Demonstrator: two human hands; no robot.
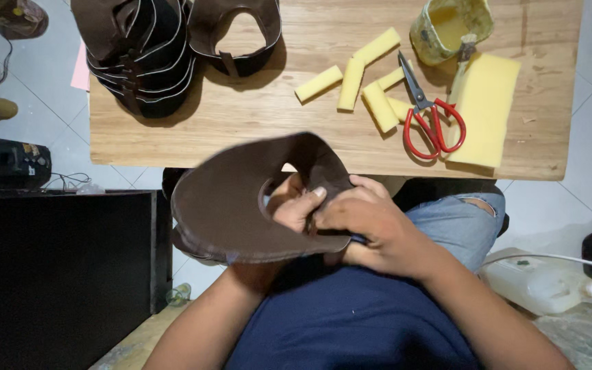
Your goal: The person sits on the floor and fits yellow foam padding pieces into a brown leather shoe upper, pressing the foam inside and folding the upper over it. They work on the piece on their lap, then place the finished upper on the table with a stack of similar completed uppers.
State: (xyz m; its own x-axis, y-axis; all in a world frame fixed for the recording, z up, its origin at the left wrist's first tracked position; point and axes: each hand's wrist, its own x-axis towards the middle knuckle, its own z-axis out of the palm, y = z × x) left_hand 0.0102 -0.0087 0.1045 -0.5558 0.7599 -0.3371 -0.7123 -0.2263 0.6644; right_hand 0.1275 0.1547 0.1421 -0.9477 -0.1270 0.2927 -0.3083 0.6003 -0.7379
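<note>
Right now I'm holding a brown leather shoe upper (231, 199) over my lap, just in front of the near edge of the wooden table (255, 130). My left hand (296, 205) is coming up from under it, fingers poking through the opening and pinching the edge; my right hand (371, 226) is clamping down on the same spot from the other side, both closed tight on the piece. The wide flap is blocking my view of most of the left hand and wrist. On the table, a stack of similar dark uppers (142, 51) is sitting far left, cut yellow foam strips (351, 85) are lying mid-table, red-handled scissors (429, 116) are lying just beside them, partly overlapping a yellow foam sheet (488, 109), and a glue pot (450, 24) with a brush is sitting at the far edge. A white plastic jug (543, 284) is lying on the floor to my right.
</note>
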